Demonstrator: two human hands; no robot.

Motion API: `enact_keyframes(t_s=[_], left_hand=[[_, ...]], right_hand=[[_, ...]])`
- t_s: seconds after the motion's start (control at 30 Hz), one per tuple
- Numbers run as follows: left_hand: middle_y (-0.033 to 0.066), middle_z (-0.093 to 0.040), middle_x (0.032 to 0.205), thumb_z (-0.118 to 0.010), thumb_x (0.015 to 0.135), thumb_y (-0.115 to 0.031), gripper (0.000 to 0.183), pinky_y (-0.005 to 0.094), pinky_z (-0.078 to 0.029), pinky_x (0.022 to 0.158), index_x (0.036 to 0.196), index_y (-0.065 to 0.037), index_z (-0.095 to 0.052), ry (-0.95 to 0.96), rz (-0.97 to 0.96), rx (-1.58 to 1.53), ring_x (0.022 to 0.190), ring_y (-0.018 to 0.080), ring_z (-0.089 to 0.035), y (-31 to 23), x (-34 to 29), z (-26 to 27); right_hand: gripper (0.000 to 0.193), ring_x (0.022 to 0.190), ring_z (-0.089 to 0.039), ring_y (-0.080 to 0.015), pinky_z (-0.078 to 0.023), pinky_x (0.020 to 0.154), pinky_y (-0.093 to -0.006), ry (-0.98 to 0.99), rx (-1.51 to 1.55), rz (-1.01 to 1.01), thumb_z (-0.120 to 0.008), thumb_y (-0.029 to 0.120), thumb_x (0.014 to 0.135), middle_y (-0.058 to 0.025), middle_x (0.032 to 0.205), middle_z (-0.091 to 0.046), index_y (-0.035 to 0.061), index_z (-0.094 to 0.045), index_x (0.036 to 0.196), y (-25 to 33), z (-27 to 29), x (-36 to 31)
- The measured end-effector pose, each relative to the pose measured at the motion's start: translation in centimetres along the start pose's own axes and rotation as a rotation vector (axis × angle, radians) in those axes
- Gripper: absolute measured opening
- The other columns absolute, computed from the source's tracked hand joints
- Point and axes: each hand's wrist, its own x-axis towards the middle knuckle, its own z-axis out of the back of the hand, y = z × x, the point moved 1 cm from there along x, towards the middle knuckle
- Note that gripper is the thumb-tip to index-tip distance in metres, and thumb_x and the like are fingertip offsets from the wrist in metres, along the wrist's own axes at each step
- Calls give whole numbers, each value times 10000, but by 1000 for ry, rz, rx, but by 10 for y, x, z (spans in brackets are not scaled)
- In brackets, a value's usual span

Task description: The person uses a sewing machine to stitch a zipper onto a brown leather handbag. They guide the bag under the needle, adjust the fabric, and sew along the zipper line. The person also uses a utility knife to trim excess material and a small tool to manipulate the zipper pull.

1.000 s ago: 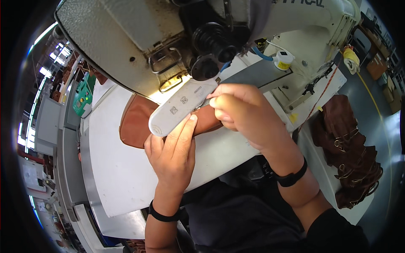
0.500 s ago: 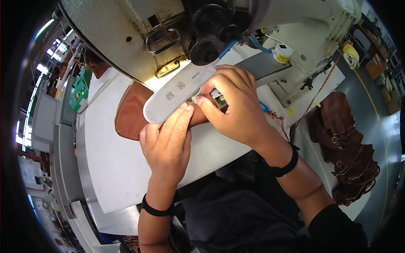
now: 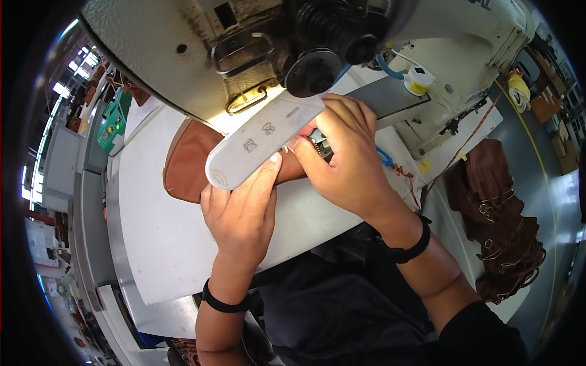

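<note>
A brown leather piece point(image 3: 190, 160) with a curved edge lies on the white machine table under the sewing machine head point(image 3: 177, 55). My left hand point(image 3: 238, 213) rests on the leather, fingers stretched out and pressed flat, their tips beside the machine's pale rounded lamp-like bar point(image 3: 259, 140). Close by, my right hand point(image 3: 342, 155) is closed in a pinch, thumb and forefinger meeting near the stitching spot. Something small and shiny shows at those fingertips, but the bar and fingers hide most of it. A toothed metal part shows beneath the right palm.
The white table point(image 3: 165, 256) curves around the machine. To the right hangs a bundle of dark brown leather pieces point(image 3: 491, 213) with metal rings. A small white bottle point(image 3: 418, 79) stands by the machine arm. A green device point(image 3: 113, 125) sits far left.
The view has shifted slightly. My right thumb and forefinger have drawn in closer under the pale bar, and the shiny bit is less visible. My left hand stays on the leather.
</note>
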Motion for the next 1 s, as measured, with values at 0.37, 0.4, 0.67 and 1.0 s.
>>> enact_keyframes(t_s=[0.37, 0.4, 0.67, 1.0], left_hand=[[-19, -767, 1252, -801, 772, 16, 486, 313, -438, 939, 1236, -123, -770, 26, 19, -31, 1040, 182, -652, -2, 5, 1], [-19, -768, 1248, -801, 772, 16, 483, 311, -439, 934, 1233, -123, -771, 26, 16, -36, 1037, 182, -653, -3, 3, 1], [23, -766, 1251, -805, 729, 55, 533, 351, -463, 932, 1237, -100, -760, 62, 35, -117, 1048, 229, -665, 1, 6, 4], [36, -767, 1147, -807, 750, -2, 470, 376, -461, 902, 1206, -112, -777, 86, 93, -135, 1069, 245, -671, 3, 12, 8]], right_hand=[[119, 1082, -618, -278, -365, 1074, -425, -27, 8, -21, -714, 138, 878, -64, 1033, -699, 62, -640, 933, -1, -1, 0], [116, 1082, -617, -278, -364, 1074, -425, -25, 12, -29, -714, 136, 876, -64, 1032, -698, 64, -640, 931, -1, 0, -2], [123, 1100, -599, -285, -337, 1096, -459, -3, 2, -22, -705, 131, 870, -82, 1025, -668, 75, -609, 923, 0, -2, 1], [138, 1095, -601, -300, -355, 1083, -465, -92, -46, -47, -700, 111, 855, -102, 1023, -665, 46, -621, 948, 7, -7, 4]])
